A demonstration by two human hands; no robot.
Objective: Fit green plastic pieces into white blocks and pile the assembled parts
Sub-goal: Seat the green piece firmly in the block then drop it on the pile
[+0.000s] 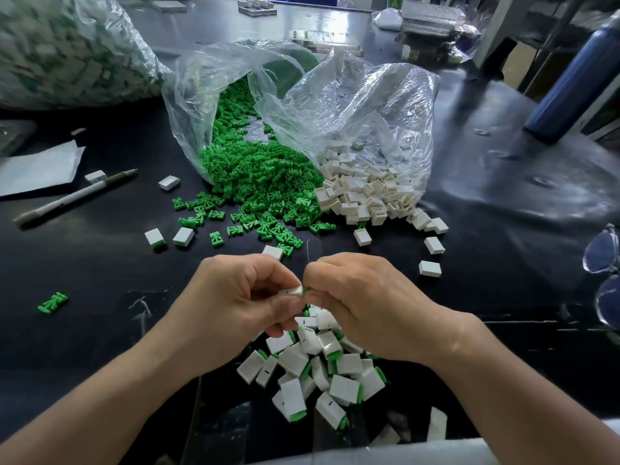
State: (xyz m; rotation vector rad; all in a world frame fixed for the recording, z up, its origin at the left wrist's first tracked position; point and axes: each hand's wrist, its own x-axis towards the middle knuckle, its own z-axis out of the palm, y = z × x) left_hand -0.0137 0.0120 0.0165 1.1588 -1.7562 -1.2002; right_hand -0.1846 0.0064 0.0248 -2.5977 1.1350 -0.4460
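White plastic shows between the curled fingers of the left hand, which pinch a white block between thumb and fingertips; the right hand meets it knuckle to knuckle, its fingers closed on a green piece, of which only a sliver shows at the block's end; how far the piece is seated cannot be told. Both hands hang above the dark table, directly over the pile of assembled parts; these are white blocks with green ends, lying at mixed angles near the table's front edge. Beyond the hands, single blocks and green pieces lie scattered on the table; one stray green piece lies well apart to the left. Further back, a heap of green pieces spills from a clear bag; a heap of white blocks touches its right side and spills from a second clear bag. A pen lies at the left beside a white sheet; spectacles rest at the right edge; a blue bottle stands at the far right.
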